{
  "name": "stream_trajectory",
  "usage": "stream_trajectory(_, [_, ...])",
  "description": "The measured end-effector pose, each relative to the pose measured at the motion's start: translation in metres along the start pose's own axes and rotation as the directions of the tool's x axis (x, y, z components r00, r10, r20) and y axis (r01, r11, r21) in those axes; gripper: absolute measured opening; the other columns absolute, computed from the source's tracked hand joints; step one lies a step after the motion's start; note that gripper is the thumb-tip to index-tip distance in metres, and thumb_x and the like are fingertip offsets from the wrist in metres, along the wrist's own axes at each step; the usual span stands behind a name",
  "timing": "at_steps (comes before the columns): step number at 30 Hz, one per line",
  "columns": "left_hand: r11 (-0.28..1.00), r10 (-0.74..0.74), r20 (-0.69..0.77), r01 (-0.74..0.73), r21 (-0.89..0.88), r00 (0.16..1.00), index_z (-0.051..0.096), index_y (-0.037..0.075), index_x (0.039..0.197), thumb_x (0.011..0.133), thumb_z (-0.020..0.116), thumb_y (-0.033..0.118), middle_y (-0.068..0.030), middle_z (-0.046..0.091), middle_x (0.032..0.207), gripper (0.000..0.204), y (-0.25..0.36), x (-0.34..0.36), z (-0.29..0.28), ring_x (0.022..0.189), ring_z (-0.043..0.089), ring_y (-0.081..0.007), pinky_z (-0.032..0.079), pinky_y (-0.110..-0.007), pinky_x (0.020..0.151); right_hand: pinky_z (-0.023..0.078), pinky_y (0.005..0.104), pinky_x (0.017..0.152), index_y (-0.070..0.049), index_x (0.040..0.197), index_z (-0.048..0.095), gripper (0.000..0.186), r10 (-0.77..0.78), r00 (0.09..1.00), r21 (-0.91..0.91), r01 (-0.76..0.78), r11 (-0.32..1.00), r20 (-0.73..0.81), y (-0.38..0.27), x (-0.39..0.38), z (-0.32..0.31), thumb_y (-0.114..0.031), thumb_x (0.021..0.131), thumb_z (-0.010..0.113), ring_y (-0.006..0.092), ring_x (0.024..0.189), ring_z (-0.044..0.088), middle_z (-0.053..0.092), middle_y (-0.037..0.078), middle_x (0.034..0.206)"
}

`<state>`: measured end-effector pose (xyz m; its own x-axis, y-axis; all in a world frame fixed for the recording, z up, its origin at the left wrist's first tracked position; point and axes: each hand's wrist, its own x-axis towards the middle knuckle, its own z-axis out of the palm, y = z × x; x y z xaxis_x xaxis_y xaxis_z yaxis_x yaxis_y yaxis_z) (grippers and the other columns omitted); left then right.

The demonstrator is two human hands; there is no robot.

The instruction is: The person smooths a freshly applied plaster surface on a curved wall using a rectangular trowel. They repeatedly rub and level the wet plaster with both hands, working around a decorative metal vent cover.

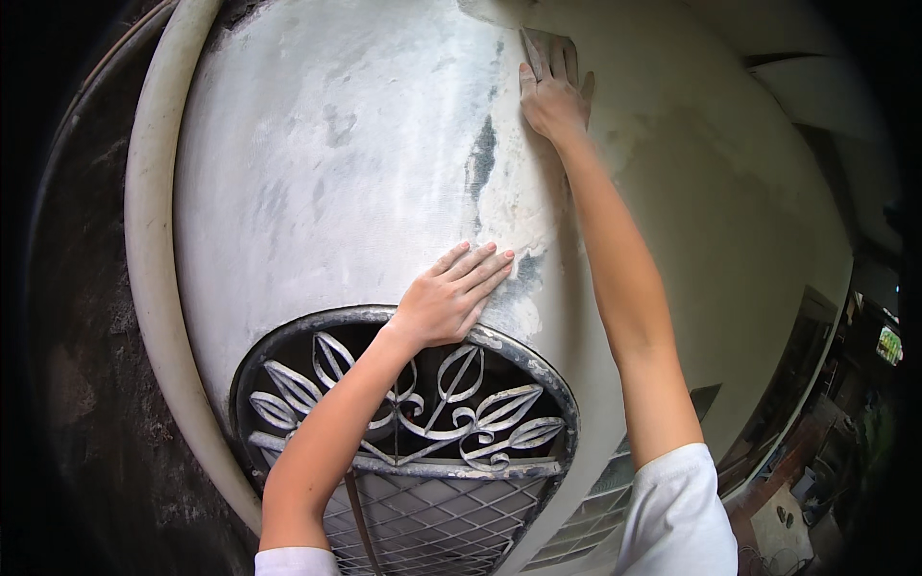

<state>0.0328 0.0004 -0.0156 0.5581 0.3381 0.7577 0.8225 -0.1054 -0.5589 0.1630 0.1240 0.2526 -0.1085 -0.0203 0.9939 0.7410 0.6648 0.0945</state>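
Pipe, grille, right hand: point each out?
Pipe (152, 240): head view, on the middle of its pale curved length.
Grille (451, 469): head view, on the crossbar below the leaf scrolls.
Right hand (557, 104): head view, on the back of the hand.

Wall (317, 192) ahead, across the middle | pipe (152, 202) running up along its left edge | grille (451, 470) set low in the wall, right of the pipe | left hand (448, 296) on the wall at the grille's top edge | right hand (559, 102) higher and farther right, over a sheet (531, 45) against the wall | clutter (809, 485) beyond, at far lower right
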Motion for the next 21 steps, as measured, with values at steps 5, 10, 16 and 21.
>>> stream_trajectory(5, [0.999,0.019,-0.033,-0.02,-0.031,0.999,0.044,0.012,0.151,0.096,0.048,0.024,-0.0016,0.038,0.16,0.057,-0.012,-0.013,-0.001,0.148,0.032,-0.018,0.019,-0.042,0.125,0.009,0.0532,0.124,-0.028,0.16,0.022,0.058,-0.185,0.976,-0.028,0.183,0.983,-0.116,-0.024,-0.045,0.007,-0.049,0.106,0.022,0.0255,0.154,0.015,0.017,0.005,0.167])
stream_trajectory(10, [0.998,0.043,-0.058,-0.045,-0.038,0.997,0.047,0.01,0.149,0.094,0.048,0.024,-0.0016,0.039,0.159,0.057,-0.017,-0.017,0.001,0.148,0.033,-0.0174,0.018,-0.042,0.125,0.01,0.053,0.124,-0.03,0.16,0.021,0.057,-0.169,0.984,-0.055,0.165,0.985,-0.061,-0.025,-0.035,0.001,-0.05,0.106,0.022,0.0238,0.154,0.014,0.015,0.002,0.167])
stream_trajectory(16, [0.995,0.059,-0.051,-0.063,-0.078,0.997,0.047,0.009,0.148,0.092,0.047,0.026,-0.0023,0.04,0.158,0.058,-0.019,-0.021,0.001,0.147,0.034,-0.0167,0.018,-0.042,0.125,0.024,0.05,0.121,-0.03,0.16,0.017,0.059,0.034,0.991,0.052,-0.041,0.998,0.127,-0.027,0.039,-0.015,-0.049,0.104,0.024,0.0433,0.145,0.031,0.023,0.017,0.164])
stream_trajectory(21, [0.98,0.033,-0.104,-0.053,-0.193,0.994,0.05,0.008,0.146,0.092,0.049,0.027,-0.0029,0.043,0.156,0.057,-0.017,-0.028,0.002,0.146,0.036,-0.0173,0.019,-0.041,0.125,0.02,0.0505,0.122,-0.027,0.16,0.019,0.058,0.029,0.998,0.038,-0.031,0.999,0.05,-0.041,0.025,-0.006,-0.046,0.105,0.025,0.0379,0.15,0.023,0.019,0.014,0.165])
